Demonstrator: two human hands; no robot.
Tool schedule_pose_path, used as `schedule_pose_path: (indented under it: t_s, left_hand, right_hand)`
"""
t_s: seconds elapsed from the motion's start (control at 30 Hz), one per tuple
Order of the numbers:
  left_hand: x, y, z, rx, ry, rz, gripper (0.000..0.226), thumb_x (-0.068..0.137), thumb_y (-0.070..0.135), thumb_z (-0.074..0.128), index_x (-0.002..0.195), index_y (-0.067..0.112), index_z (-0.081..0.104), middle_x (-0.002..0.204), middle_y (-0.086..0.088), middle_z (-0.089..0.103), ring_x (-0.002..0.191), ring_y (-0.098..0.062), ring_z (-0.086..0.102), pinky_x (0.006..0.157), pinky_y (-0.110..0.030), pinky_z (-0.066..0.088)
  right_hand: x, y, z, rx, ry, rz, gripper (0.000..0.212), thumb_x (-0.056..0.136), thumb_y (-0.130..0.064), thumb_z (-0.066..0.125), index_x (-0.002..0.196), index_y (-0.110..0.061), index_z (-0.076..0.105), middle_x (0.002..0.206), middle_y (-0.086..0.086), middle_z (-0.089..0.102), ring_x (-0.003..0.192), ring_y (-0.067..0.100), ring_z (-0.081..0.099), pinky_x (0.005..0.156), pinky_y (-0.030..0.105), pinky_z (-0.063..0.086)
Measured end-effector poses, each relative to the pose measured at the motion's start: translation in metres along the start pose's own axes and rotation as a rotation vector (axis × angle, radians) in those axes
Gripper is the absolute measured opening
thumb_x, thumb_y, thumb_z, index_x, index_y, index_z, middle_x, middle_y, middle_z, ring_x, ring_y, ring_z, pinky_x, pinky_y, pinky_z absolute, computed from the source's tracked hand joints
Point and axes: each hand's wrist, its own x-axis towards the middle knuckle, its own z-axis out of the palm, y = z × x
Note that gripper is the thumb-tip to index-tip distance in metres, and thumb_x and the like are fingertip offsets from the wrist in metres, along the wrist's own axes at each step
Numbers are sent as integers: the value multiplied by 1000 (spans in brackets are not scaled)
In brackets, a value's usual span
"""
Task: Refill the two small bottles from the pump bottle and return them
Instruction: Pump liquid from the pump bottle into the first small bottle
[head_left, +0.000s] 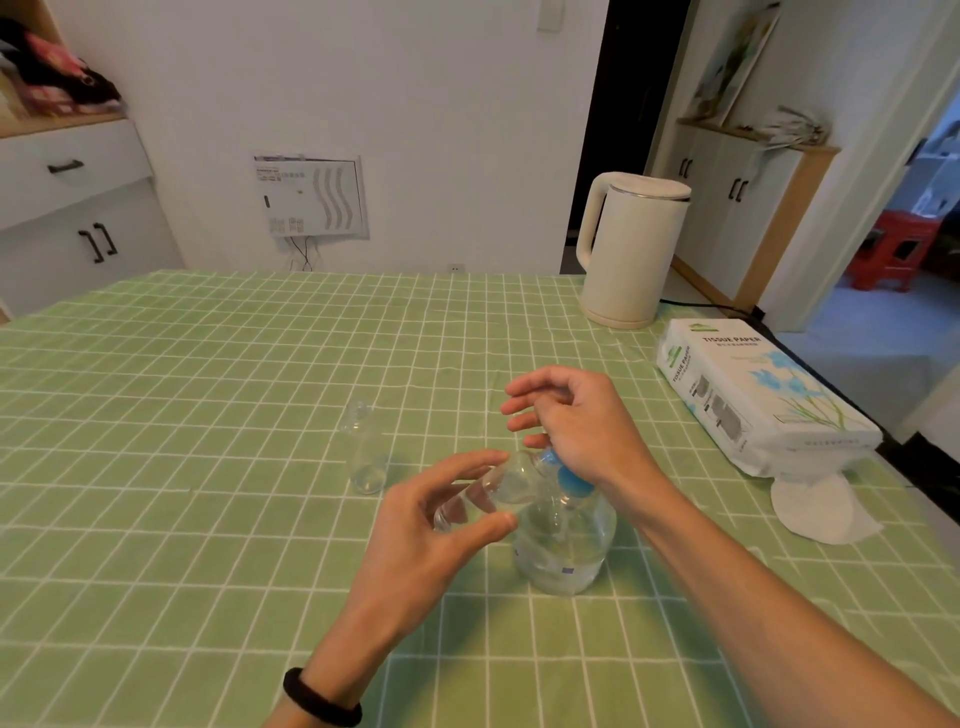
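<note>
Green checked tablecloth (208, 415), white wall (415, 104) — left hand (431, 525) pinches tilted clear small bottle (498, 486); right hand (576, 421), fingers (524, 387) loose, rests on blue pump (569, 480).

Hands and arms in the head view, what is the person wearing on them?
Both forearms are bare, with no sleeves in view. A thick black band circles the left wrist. No gloves show on the left hand or right hand.
</note>
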Motion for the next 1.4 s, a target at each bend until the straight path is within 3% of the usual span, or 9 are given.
schedule_pose_path:
  t_s: [0.13, 0.23, 0.33, 0.47, 0.7, 0.83, 1.03, 1.2, 1.4]
  left_hand:
    - [1, 5, -2, 13, -4, 30, 52, 79, 8, 91, 117, 41, 78, 114, 11, 81, 101, -17, 78, 95, -39, 64]
    - [1, 6, -3, 26, -9, 46, 52, 79, 7, 90, 117, 41, 78, 113, 12, 81, 100, -19, 78, 93, -37, 64]
    - [1, 6, -2, 15, -3, 28, 52, 79, 6, 90, 117, 40, 78, 113, 11, 82, 102, -19, 78, 94, -40, 64]
    - [2, 2, 0, 23, -3, 2, 51, 79, 10, 91, 118, 40, 78, 114, 11, 82, 104, -21, 77, 97, -54, 60]
    - [2, 3, 1, -2, -7, 0, 49, 71, 32, 89, 117, 45, 77, 115, 11, 81, 105, -25, 77, 97, -63, 57]
    - [2, 1, 0, 6, -3, 0, 49, 76, 19, 92, 118, 41, 78, 114, 9, 81, 104, -26, 77, 97, -62, 57]
    - [3, 3, -3, 17, -3, 46, 52, 79, 7, 90, 118, 40, 78, 112, 10, 82, 103, -19, 78, 95, -39, 63]
    - [2, 0, -3, 12, -5, 40, 52, 80, 7, 90, 119, 39, 78, 115, 11, 81, 106, -16, 77, 97, -35, 63]
    - [2, -3, 1, 3, 2, -1, 50, 74, 22, 90, 118, 41, 77, 114, 12, 81, 103, -22, 77, 96, -57, 60]
  right_hand:
    - [1, -10, -5, -32, 3, -37, 31, 103, -1, 47, 101, -18, 74, 92, -3, 80, 79, 10, 77, 65, 21, 60]
    - [1, -12, -6, -46, -11, -50, 31, 103, -2, 47, 102, -18, 73, 93, -3, 80, 80, 11, 77, 67, 22, 61]
    - [1, -10, -6, -15, -25, -25, 33, 102, 2, 46, 101, -16, 74, 92, -2, 80, 79, 11, 77, 66, 22, 60]
    - [0, -5, -3, -4, -54, 14, 37, 100, 5, 44, 96, -18, 73, 88, -2, 80, 76, 10, 77, 63, 22, 58]
    - [-1, -1, -2, -16, -51, 30, 38, 100, 5, 44, 95, -19, 73, 88, -2, 80, 76, 9, 77, 62, 20, 56]
    - [-2, -4, -1, -39, -42, 32, 38, 101, 4, 45, 95, -19, 73, 89, -2, 80, 76, 8, 77, 64, 22, 57]
    - [1, -16, -5, -85, -46, -10, 33, 101, 0, 46, 102, -19, 73, 94, -4, 80, 78, 7, 77, 67, 22, 60]
    - [1, -14, -5, -50, -56, 8, 35, 102, 3, 45, 101, -17, 73, 92, -3, 80, 77, 9, 77, 65, 21, 59]
    - [0, -3, -2, -25, -88, 62, 34, 100, 5, 47, 96, -16, 74, 86, -2, 81, 73, 8, 77, 62, 21, 59]
